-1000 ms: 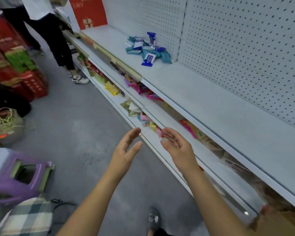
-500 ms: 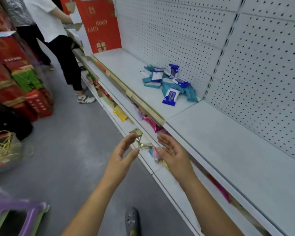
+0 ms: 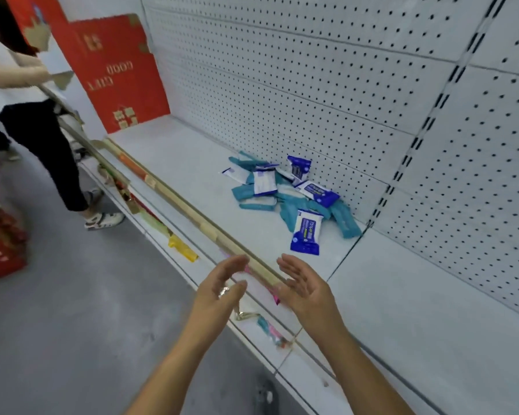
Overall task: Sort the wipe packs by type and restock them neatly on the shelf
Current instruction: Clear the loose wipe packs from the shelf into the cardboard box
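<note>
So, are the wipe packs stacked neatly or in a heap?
In a heap: teal and blue wipe packs overlap at mixed angles on the shelf, unsorted.

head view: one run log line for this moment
stage: sorting not yet begun | left hand: open, empty | right hand: open, empty | wipe packs: mixed heap on shelf by pegboard

wipe packs [image 3: 285, 196]: loose mixed heap, teal and dark-blue/white types jumbled, overlapping | on white shelf [image 3: 192, 163], against pegboard back | 1 blue pack [image 3: 306, 232] flat at heap's front edge | 1 blue pack [image 3: 298, 167] tilted upright at the back
</note>
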Tool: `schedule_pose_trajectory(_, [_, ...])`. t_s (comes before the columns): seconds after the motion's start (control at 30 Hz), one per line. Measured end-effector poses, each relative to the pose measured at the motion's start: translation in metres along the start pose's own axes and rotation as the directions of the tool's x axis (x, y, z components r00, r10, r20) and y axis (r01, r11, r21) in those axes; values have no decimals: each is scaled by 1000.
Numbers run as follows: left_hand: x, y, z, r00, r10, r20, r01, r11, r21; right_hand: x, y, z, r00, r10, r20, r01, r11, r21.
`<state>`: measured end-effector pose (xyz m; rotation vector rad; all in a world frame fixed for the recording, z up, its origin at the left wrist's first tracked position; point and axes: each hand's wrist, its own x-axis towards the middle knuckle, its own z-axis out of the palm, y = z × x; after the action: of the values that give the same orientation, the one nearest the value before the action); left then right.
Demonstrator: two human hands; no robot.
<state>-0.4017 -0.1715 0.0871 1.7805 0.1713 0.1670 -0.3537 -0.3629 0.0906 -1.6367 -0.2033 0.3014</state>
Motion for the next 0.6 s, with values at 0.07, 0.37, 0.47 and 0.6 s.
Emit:
schedule_pose_trajectory(0.07, [39, -7, -3, 1000, -11, 18, 11, 1000, 27, 37, 6, 1, 1000, 2, -32, -2, 1000, -5])
schedule_pose_trajectory(0.37, [201, -16, -14, 989, -91, 113, 78, 990, 117, 176, 10, -5, 977, 63, -203, -54, 997, 52])
schedule_pose_trajectory(0.47, [245, -23, -15, 988, -94, 120, 77, 988, 137, 204, 11, -14, 957, 108, -271, -101, 994, 41])
schedule_pose_trajectory(0.6, [302, -40, -17, 970, -97, 222, 56, 981, 184, 228, 18, -18, 907, 162, -389, -163, 986, 30])
